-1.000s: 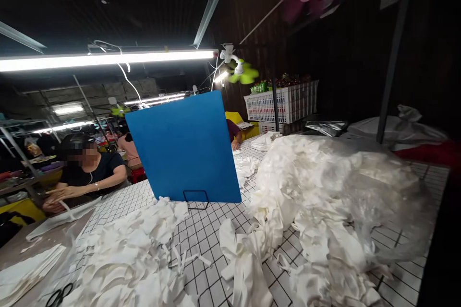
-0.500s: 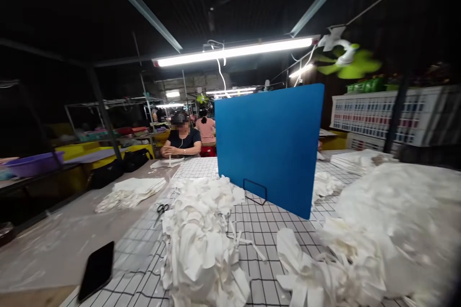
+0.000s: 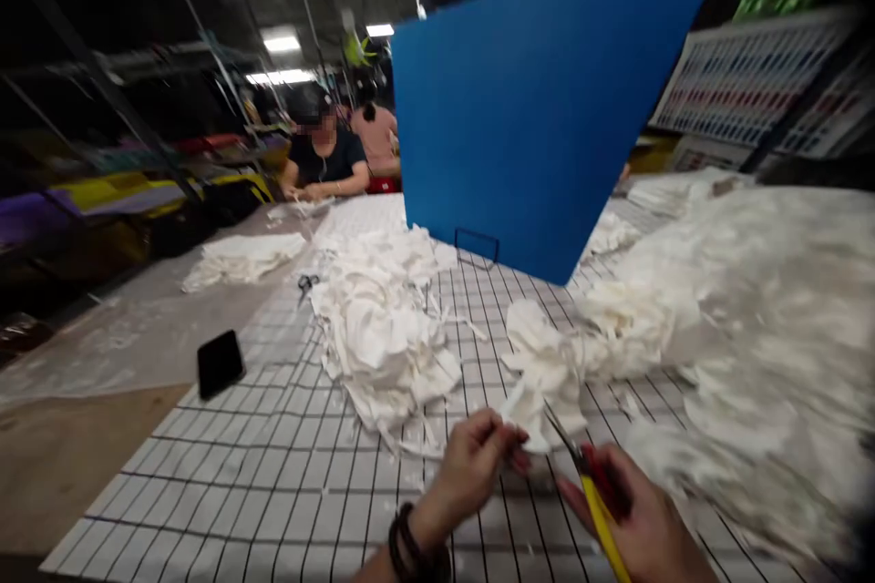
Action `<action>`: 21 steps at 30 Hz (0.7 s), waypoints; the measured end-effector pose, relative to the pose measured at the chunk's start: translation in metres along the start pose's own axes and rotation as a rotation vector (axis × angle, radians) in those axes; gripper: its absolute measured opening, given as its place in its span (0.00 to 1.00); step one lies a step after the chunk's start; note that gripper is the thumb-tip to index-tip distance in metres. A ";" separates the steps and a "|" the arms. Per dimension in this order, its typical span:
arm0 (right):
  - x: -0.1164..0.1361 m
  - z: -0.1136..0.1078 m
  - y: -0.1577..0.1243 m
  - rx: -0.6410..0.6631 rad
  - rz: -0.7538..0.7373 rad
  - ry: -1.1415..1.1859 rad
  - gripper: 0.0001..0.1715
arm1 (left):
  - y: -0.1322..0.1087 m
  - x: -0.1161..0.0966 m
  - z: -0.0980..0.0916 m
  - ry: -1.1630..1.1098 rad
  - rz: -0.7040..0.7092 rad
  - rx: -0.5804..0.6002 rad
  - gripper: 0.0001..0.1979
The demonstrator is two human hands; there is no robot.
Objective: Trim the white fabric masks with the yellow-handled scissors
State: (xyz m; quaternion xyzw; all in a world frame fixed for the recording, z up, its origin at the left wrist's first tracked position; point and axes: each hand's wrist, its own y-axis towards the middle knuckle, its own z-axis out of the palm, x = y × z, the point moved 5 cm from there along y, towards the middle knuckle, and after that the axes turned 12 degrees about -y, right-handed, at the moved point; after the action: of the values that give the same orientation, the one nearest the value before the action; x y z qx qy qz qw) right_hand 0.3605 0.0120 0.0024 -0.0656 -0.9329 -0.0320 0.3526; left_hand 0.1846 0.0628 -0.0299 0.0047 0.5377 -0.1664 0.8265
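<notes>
So the person's right hand (image 3: 639,510) has its fingers wrapped around some yellow-handled scissors (image 3: 600,524), tips angled at the white cloth (image 3: 547,373) lying on the gridded surface (image 3: 225,492). Left hand (image 3: 478,460) is near the blades, fingers pinched narrow, but it's too blurry to tell if anything's between them. A bigger white heap (image 3: 383,328) sits further left, then a black phone (image 3: 220,364).

Blue board (image 3: 533,127) standing upright — black phone (image 3: 220,364) lying flat — white crate (image 3: 742,77).
</notes>
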 end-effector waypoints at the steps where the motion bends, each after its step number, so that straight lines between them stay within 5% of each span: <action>1: 0.000 0.000 0.001 0.034 -0.030 -0.019 0.15 | -0.001 0.001 0.001 -0.027 0.028 0.029 0.18; 9: 0.006 -0.010 0.012 0.163 -0.126 -0.232 0.17 | -0.005 -0.021 0.012 0.140 0.156 0.149 0.13; 21: 0.021 -0.011 0.015 0.111 -0.199 -0.375 0.19 | -0.007 -0.015 0.008 0.262 0.155 0.184 0.14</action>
State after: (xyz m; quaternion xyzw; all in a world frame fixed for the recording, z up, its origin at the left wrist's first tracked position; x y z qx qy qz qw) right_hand 0.3542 0.0275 0.0247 0.0416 -0.9843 -0.0024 0.1713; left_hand 0.1846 0.0584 -0.0119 0.1437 0.6215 -0.1487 0.7556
